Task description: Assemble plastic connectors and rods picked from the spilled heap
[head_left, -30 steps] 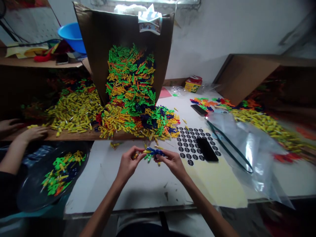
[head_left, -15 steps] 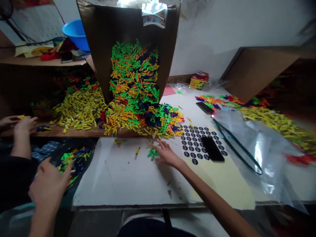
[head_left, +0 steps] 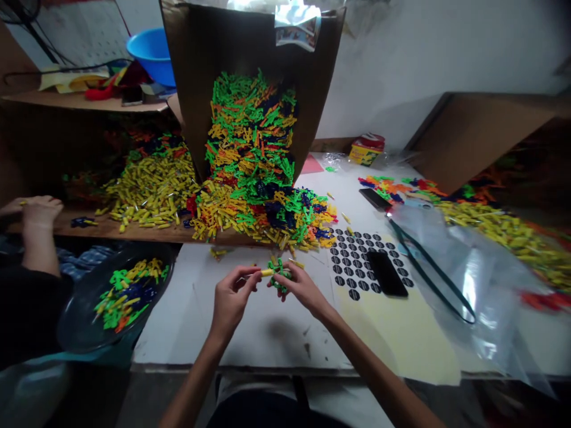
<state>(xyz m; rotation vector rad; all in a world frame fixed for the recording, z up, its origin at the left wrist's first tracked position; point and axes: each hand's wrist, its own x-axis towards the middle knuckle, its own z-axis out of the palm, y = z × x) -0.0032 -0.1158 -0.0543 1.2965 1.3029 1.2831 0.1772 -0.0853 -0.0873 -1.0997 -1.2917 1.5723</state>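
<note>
Above the white board [head_left: 250, 339], my left hand [head_left: 234, 294] pinches a small yellow tube-shaped piece [head_left: 266, 273]. Facing it, my right hand [head_left: 306, 289] has its fingers closed round a green plastic figure [head_left: 279, 285]. The tip of the yellow piece meets the green figure; whether the two are joined I cannot tell. Behind my hands, a heap of green, orange, blue and yellow plastic pieces [head_left: 254, 154] spills from an upright cardboard box [head_left: 307, 89]. Another yellow piece [head_left: 217, 254] lies on the board near the heap's edge.
A dark basin [head_left: 75, 321] with mixed pieces stands at left, beside a co-worker's hand [head_left: 42, 211]. To the right lie a sheet of round black stickers [head_left: 352, 255], a black phone [head_left: 387, 273], a dark strap [head_left: 432, 270] and clear plastic bags [head_left: 486, 285]. A blue bowl [head_left: 154, 56] sits upper left.
My left hand has come from over the basin to the board's middle and now holds a yellow piece. My right hand has lifted the green figure off the board.
</note>
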